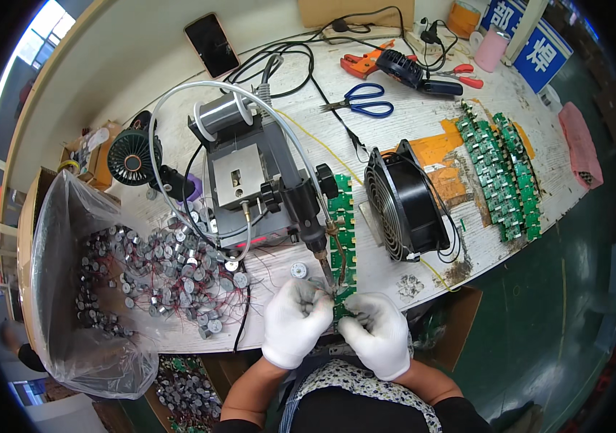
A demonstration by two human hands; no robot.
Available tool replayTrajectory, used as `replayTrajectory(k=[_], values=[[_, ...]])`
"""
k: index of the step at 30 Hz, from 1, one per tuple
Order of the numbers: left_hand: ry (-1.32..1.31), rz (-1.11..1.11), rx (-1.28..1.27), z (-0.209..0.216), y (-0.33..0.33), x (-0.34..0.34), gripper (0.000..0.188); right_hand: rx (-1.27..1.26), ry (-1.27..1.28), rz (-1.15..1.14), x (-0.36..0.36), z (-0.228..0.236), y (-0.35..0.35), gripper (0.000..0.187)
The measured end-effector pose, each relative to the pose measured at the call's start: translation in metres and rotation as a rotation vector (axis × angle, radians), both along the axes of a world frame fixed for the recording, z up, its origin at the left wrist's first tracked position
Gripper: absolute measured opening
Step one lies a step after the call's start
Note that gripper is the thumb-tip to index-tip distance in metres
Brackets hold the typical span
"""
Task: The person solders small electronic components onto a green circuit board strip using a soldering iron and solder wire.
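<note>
A long green circuit board strip (343,216) lies lengthwise under the tip of a soldering machine's iron (314,234). Just below that tip, both my white-gloved hands meet over the near end of the strip. My left hand (295,323) is closed, its thumb and fingers pinched around what looks like a small round grey motor (317,283), mostly hidden by the glove. On the strip's right edge my right hand (378,335) is closed too, fingertips pressed together; whatever they pinch is hidden. Another small motor (298,270) sits on the table beyond my left hand.
Many small wired motors (178,278) spill from a plastic-lined box (70,289) at left. A solder spool (225,115) tops the machine. A black fan (409,202) stands right of the strip. Farther right lie stacked green boards (492,177); behind are blue scissors (366,101) and a phone (211,45).
</note>
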State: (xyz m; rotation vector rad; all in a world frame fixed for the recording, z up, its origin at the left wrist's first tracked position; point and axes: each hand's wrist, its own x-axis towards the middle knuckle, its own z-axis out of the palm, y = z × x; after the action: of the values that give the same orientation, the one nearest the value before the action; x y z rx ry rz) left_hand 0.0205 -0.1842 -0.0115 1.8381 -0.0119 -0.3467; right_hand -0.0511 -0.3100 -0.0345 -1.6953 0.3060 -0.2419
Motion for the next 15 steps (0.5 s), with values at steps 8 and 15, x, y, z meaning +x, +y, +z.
replayTrajectory(k=[8, 15], values=[[0.260, 0.010, -0.136, -0.010, 0.008, 0.000, 0.013, 0.410, 0.214, 0.020, -0.003, -0.004, -0.002, 0.029], [0.230, 0.038, -0.188, -0.013, 0.006, -0.005, 0.011, 0.478, 0.171, -0.001, -0.004, -0.004, 0.001, 0.029]])
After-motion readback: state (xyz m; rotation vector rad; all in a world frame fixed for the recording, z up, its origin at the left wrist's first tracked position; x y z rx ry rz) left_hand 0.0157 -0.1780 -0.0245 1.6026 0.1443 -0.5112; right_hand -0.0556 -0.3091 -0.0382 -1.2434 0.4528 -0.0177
